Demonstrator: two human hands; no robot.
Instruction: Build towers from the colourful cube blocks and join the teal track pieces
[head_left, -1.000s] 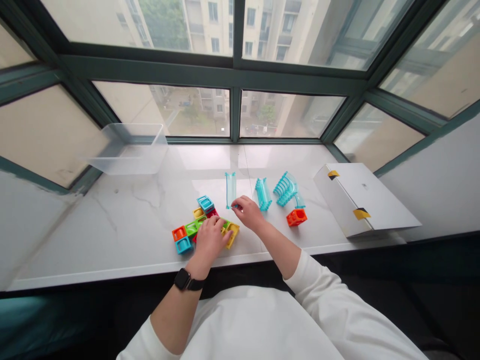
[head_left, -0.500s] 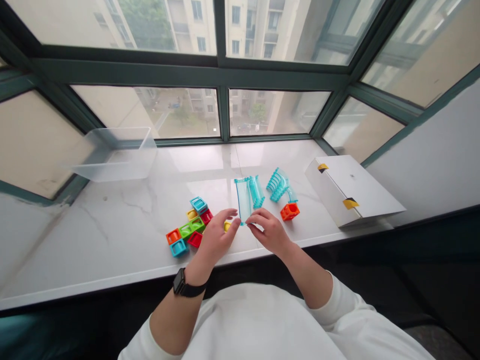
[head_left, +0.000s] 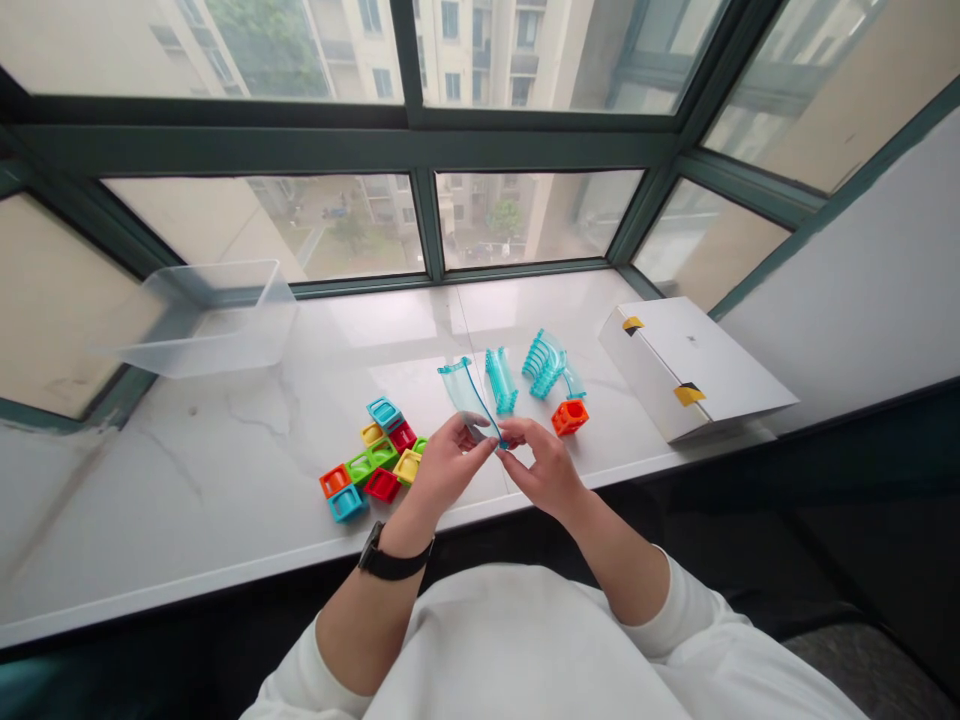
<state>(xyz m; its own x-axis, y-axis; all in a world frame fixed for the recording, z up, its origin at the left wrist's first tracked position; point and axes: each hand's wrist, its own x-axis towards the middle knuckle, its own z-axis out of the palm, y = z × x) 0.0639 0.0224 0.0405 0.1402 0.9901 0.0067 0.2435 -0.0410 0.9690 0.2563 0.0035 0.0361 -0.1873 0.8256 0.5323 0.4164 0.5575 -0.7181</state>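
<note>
Translucent pale-blue plastic track strip (head_left: 465, 390) slants over a glossy white marble-patterned sill (head_left: 232, 490), near its front edge, its far end pointing away and to the left; whether that end touches the surface, I cannot tell. The left hand (head_left: 448, 462) pinches the strip's near end between thumb and fingers, and the right hand (head_left: 546, 468) pinches the same end from the other side, fingertips close together.

Grey veins and a thin joint line cross the sill, which fills a window bay with dark green metal frames (head_left: 330, 150). Through the panes show pale apartment blocks and a green tree. A plain white wall (head_left: 862, 250) closes the right side.

At the back left sits a clear plastic bin (head_left: 202, 358); at the right lies a white box with yellow-and-black tabs (head_left: 697, 350). Just beyond the hands rests a straight ribbed turquoise track piece (head_left: 501, 382), with a curved ribbed turquoise track piece (head_left: 541, 362) to its right and an open-sided orange cube block (head_left: 570, 417) nearer the front. A cluster of multicoloured plastic cube blocks (head_left: 382, 453) crowds the left hand, which partly hides its right end.
</note>
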